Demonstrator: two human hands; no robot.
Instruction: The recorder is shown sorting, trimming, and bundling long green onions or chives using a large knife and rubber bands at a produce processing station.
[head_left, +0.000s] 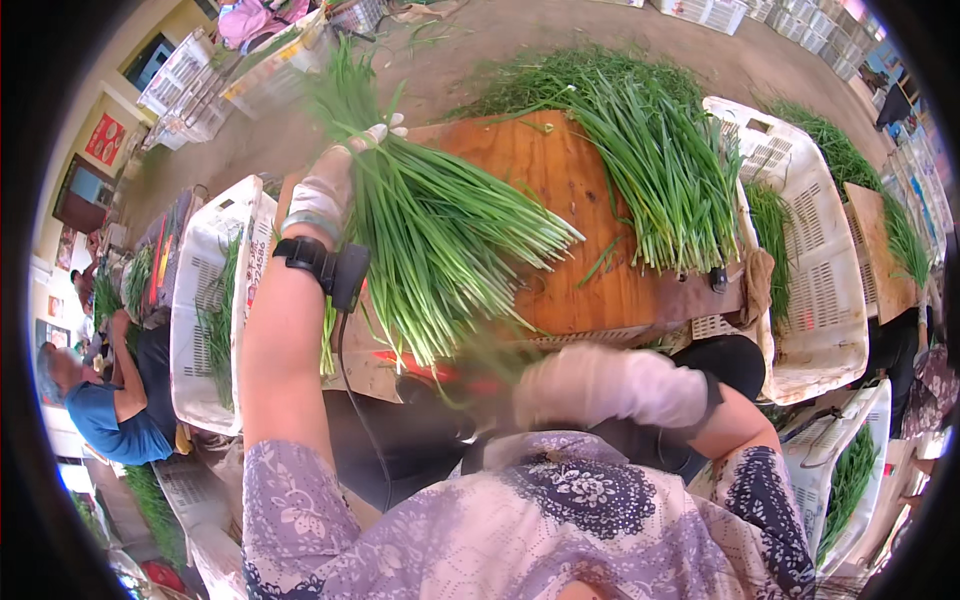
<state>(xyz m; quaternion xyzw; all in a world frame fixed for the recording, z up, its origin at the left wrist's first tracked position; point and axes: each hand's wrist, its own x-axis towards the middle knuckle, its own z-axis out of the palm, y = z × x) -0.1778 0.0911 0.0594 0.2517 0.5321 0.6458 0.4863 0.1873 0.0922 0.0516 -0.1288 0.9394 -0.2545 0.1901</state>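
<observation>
My left hand (339, 174), in a white glove, grips a large bunch of green garlic chives (457, 214) around its leafy middle. The pale stem ends fan out toward me and to the right, over a wooden board (592, 289). My right hand (600, 386), also gloved, is blurred by motion below the board's near edge, close to the stem ends. Blurred green strands show beside its fingers; whether it holds them cannot be made out. A second pile of chives (660, 172) lies on the board's right side, stems toward me.
White plastic crates stand at my left (206, 315) and right (817, 277), each with chives inside. Loose greens (577, 71) are heaped beyond the board. A brown cloth (757, 285) hangs at the right crate's edge. A person in blue (124, 412) sits at far left.
</observation>
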